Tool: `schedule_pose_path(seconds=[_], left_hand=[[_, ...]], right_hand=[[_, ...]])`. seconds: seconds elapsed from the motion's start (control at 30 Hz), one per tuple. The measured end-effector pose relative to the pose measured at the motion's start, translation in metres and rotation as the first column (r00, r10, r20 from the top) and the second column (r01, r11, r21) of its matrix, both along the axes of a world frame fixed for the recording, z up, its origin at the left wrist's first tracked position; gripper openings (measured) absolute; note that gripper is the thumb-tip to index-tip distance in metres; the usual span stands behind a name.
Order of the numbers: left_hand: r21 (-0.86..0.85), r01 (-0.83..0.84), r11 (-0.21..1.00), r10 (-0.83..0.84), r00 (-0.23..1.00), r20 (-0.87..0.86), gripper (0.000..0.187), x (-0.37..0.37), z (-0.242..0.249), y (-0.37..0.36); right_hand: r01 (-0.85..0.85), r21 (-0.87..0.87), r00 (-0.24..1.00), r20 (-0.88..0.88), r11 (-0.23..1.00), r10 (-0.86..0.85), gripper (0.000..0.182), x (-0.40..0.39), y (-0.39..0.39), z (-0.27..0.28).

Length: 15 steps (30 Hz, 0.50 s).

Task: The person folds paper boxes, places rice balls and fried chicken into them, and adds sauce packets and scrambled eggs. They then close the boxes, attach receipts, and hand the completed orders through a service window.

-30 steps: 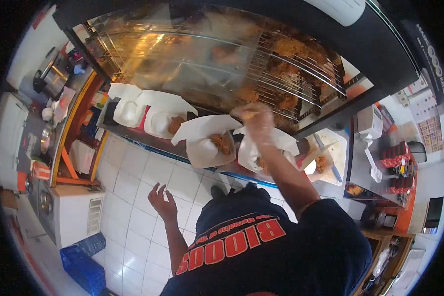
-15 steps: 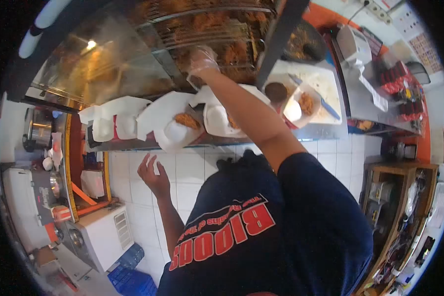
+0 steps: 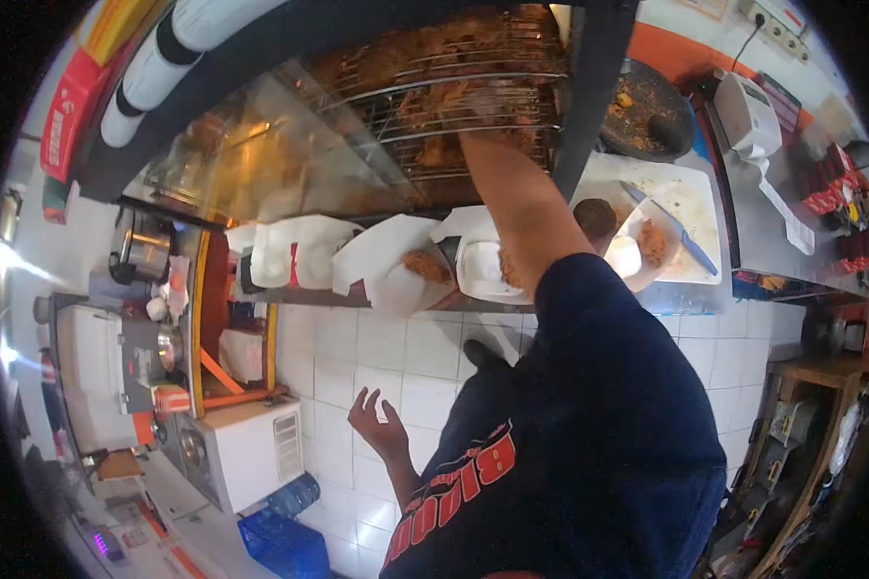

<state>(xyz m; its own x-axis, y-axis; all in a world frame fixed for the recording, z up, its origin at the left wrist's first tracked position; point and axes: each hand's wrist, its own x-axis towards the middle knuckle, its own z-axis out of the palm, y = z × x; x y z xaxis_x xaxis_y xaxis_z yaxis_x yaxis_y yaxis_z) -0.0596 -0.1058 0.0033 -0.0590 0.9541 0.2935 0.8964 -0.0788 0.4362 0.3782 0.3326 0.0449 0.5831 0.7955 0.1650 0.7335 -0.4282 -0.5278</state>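
Note:
My right arm reaches up into the warming cabinet with wire racks of browned fried food. My right hand is in among the racks, blurred and mostly hidden, so its fingers and anything in them do not show. Hanging over the tiled floor, my left hand is empty, fingers apart. Along the counter below the cabinet stand open white takeaway boxes: one with a red strip, one with a fried piece, and one partly behind my arm. Farther right, another box holds white rice and fried food.
A blue-handled knife lies on a white cutting board at the right. Behind it is a dark pan with crumbs. A receipt printer stands beyond. A wooden shelf is at lower right, a blue crate at lower left.
My right hand has gone deeper into the cabinet, up and to the right, and is now mostly hidden. My view has shifted and turned. My left hand stays empty and is lower in view.

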Motion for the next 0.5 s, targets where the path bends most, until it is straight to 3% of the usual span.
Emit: schedule_pose_path(seconds=[0.1, 0.17, 0.2, 0.27, 0.33, 0.37, 0.43, 0.47, 0.5], left_hand=[[-0.008, -0.056, 0.998, 0.057, 0.998, 0.024, 0.029, -0.028, -0.019, -0.010], [-0.033, -0.075, 0.997, 0.075, 0.997, 0.006, 0.028, -0.053, -0.035, -0.007], [-0.032, -0.071, 0.997, 0.072, 0.997, 0.029, 0.028, -0.060, -0.039, -0.001], [-0.080, -0.037, 0.996, 0.044, 0.995, 0.092, 0.027, -0.079, -0.045, 0.015], [-0.070, 0.011, 0.998, -0.004, 0.994, 0.106, 0.026, -0.105, -0.055, 0.042], [-0.053, 0.064, 0.997, -0.058, 0.993, 0.098, 0.026, -0.117, -0.056, 0.055], [-0.015, 0.189, 0.982, -0.188, 0.981, 0.056, 0.027, -0.144, -0.057, 0.087], [-0.020, 0.210, 0.978, -0.209, 0.977, 0.047, 0.029, -0.154, -0.055, 0.103], [-0.009, 0.238, 0.971, -0.237, 0.971, 0.038, 0.029, -0.165, -0.054, 0.118]], right_hand=[[0.121, 0.201, 0.989, -0.113, 0.972, -0.099, 0.044, -0.009, -0.009, -0.005], [0.186, 0.335, 0.961, -0.258, 0.924, -0.100, 0.045, -0.019, -0.022, -0.005], [0.226, 0.404, 0.903, -0.428, 0.886, -0.035, 0.045, -0.024, -0.035, -0.006], [0.371, 0.464, 0.593, -0.785, 0.804, 0.179, 0.046, -0.038, -0.071, -0.004], [0.516, 0.421, 0.217, -0.907, 0.746, 0.362, 0.047, -0.058, -0.114, 0.011], [0.559, 0.407, 0.103, -0.899, 0.723, 0.426, 0.048, -0.072, -0.136, 0.022], [0.605, 0.419, 0.017, -0.857, 0.677, 0.515, 0.045, -0.104, -0.188, 0.064], [0.613, 0.425, 0.040, -0.859, 0.666, 0.511, 0.045, -0.112, -0.207, 0.069], [0.550, 0.538, -0.040, -0.747, 0.639, 0.663, 0.048, -0.117, -0.226, 0.072]])
